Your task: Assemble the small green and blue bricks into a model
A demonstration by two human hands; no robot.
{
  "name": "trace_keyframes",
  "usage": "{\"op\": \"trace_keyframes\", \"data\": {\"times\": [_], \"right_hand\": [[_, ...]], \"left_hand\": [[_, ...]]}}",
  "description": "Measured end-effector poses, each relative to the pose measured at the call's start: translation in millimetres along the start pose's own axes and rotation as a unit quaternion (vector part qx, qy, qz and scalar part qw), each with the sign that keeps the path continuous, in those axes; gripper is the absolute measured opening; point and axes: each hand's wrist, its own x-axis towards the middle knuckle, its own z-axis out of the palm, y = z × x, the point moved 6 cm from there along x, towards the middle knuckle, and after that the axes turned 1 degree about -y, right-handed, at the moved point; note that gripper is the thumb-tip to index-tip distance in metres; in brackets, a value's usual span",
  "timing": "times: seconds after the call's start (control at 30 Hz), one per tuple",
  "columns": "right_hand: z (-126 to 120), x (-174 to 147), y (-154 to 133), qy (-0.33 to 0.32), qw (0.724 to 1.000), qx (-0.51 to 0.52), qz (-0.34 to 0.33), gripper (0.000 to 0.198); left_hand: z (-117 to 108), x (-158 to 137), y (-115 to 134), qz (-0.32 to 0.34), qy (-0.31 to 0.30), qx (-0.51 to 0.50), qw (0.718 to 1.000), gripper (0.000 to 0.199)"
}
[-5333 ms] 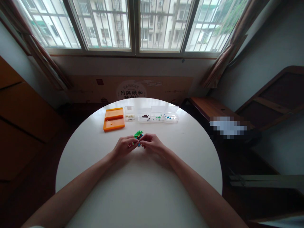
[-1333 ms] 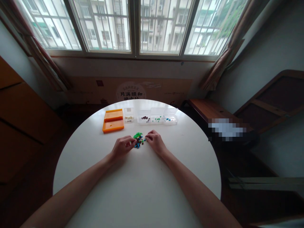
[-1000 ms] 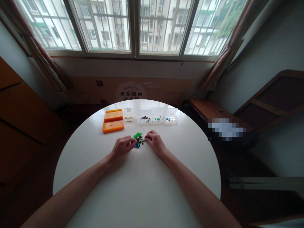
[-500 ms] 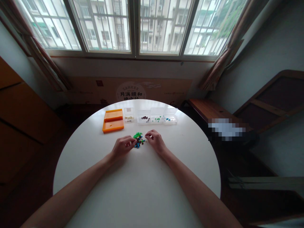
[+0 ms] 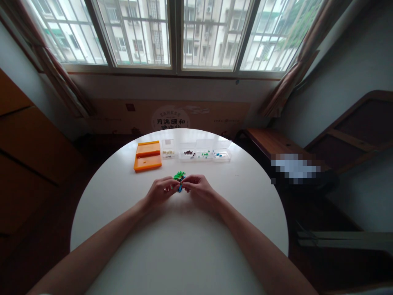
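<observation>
A small heap of tiny building-block pieces (image 5: 179, 175), bright green, blue and dark, lies mid-table. My left hand (image 5: 160, 188) is at the heap's left side, thumb and fingertips pinched together. From the right, my right hand (image 5: 198, 183) reaches over the heap, its fingers pinched as well. The fingertips of both hands almost meet above the pieces. Whatever is between them is too small to make out. Part of the heap is hidden behind the fingers.
On the white round table (image 5: 181, 246), an orange open case (image 5: 147, 162) stands at the back left. To its right are a clear box of cream pieces (image 5: 168, 153) and clear lidded boxes with dark pieces (image 5: 188, 153), green pieces (image 5: 205, 154) and blue pieces (image 5: 218, 155).
My right hand has moved left and slightly down, from beside the heap to over it, close to my left fingertips. My left hand has stayed nearly in place.
</observation>
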Motion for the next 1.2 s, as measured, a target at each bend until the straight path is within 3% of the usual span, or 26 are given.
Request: {"op": "trace_keyframes", "data": {"times": [0.3,1.2], "right_hand": [[-0.6,1.2,2.4,0.001,1.0,-0.012,0.007,0.029],[-0.8,0.2,2.2,-0.015,0.997,-0.072,0.002,0.03]], "left_hand": [[1.6,-0.1,5.4,0.04,-0.005,0.014,0.999,0.012],[1.0,0.6,4.4,0.029,-0.002,0.023,0.999,0.014]]}}
